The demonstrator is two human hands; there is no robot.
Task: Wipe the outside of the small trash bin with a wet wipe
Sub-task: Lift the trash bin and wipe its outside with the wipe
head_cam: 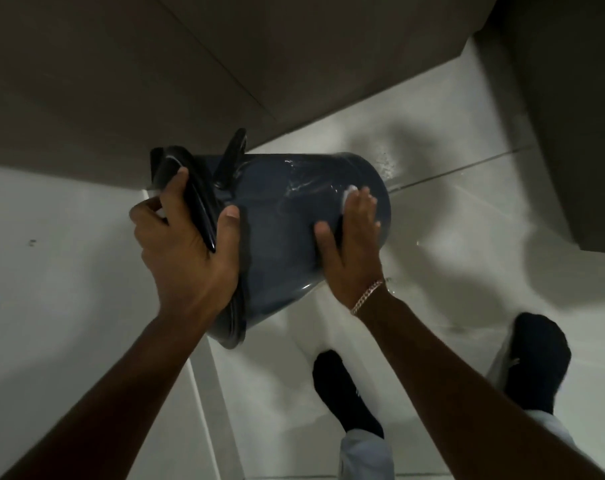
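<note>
Head view, from the fingers outward: left hand [186,244] fingers [229,223] clamped over the rim of the small trash bin [280,237], thumb on the outer wall, other fingers curled over the dark liner edge [197,202] at the mouth. Right hand [354,244] lies flat on the bin's side near the base, fingers together and extended, pressing a wet wipe [349,195] against the wall; only a white corner of the wipe shows past the fingertips. A chain bracelet [366,296] sits on that wrist.

Bin is held off the floor [450,237], tipped on its side, mouth to the left, base to the right. Wet streaks shine on the upper wall, so that part looks wiped; underside not visible.

Handling, judged: blue-grey plastic, light enough for one hand at the rim, stiff but likely to flex if squeezed mid-wall. Glossy and damp, so slippery on the wall; the rim is the secure hold. A dark handle-like piece [231,157] sticks up near the mouth; cannot tell what it is. Feet in dark socks [342,389] stand below the bin.
</note>
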